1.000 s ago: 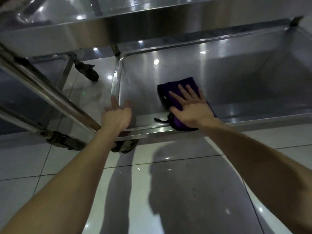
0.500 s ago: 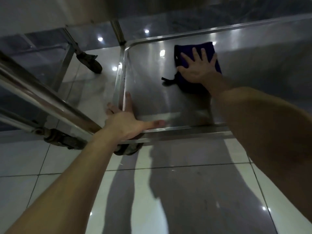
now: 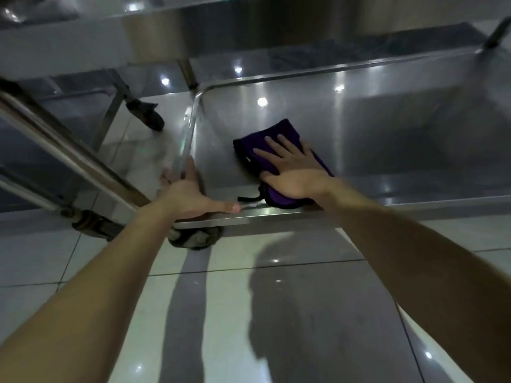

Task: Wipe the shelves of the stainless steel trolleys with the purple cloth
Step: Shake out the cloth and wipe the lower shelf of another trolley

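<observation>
The purple cloth lies folded on the bottom shelf of a stainless steel trolley, near the shelf's front left corner. My right hand presses flat on the cloth with fingers spread, covering its near half. My left hand grips the shelf's front left corner rim, thumb along the front edge and fingers over the left side. A black loop from the cloth trails toward my left thumb.
The trolley's upper shelf overhangs at the top. A caster wheel sits under the gripped corner, another wheel farther back. A second trolley's steel frame runs diagonally at left. Glossy floor tiles fill the foreground.
My right hand has pulled the cloth from the shelf's back toward the front edge. My left hand stays on the corner rim.
</observation>
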{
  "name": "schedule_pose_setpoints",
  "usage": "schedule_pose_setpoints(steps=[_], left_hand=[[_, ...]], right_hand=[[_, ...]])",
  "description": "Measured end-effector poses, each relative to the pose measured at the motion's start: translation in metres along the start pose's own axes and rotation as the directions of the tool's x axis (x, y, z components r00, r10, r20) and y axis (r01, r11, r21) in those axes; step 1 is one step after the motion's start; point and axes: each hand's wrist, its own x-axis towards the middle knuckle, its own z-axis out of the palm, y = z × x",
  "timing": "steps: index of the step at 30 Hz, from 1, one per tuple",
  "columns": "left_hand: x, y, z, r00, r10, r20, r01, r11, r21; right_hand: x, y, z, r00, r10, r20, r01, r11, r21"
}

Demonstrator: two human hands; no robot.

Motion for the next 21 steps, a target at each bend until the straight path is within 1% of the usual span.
schedule_pose_setpoints(steps=[2,4,6,8,10,12,14,18,21], left_hand=[[-0.003,0.001,0.0,0.999,0.025,-0.045,-0.024,1.0,0.011],[-0.008,0.007,0.0,0.995,0.072,-0.075,-0.068,0.996,0.061],[-0.015,0.027,-0.001,0.985,0.159,-0.07,-0.151,0.982,0.114],[-0.02,0.066,0.0,0.965,0.258,-0.038,-0.251,0.959,0.131],[-0.02,0.112,0.005,0.952,0.305,-0.01,-0.3,0.942,0.151],[-0.015,0.153,0.01,0.95,0.309,0.051,-0.312,0.928,0.205],[-0.007,0.178,0.013,0.943,0.309,0.126,-0.332,0.909,0.25],[0.002,0.189,0.011,0.933,0.31,0.186,-0.357,0.867,0.347],[0.002,0.191,0.011,0.931,0.307,0.196,-0.362,0.844,0.395]], right_hand=[[-0.03,0.037,-0.006,0.998,0.055,0.007,-0.055,0.997,0.056],[-0.064,0.081,-0.01,0.985,0.172,-0.026,-0.17,0.983,0.061],[-0.092,0.116,-0.012,0.945,0.314,-0.09,-0.312,0.949,0.036],[-0.107,0.127,-0.012,0.915,0.382,-0.126,-0.383,0.923,0.02],[-0.111,0.122,-0.013,0.914,0.382,-0.134,-0.385,0.923,0.006],[-0.112,0.117,-0.015,0.921,0.368,-0.127,-0.371,0.929,0.0],[-0.115,0.118,-0.017,0.929,0.354,-0.108,-0.356,0.935,0.004],[-0.102,0.143,-0.026,0.93,0.357,-0.083,-0.358,0.934,0.002],[-0.074,0.175,-0.045,0.896,0.433,-0.095,-0.431,0.901,0.041]])
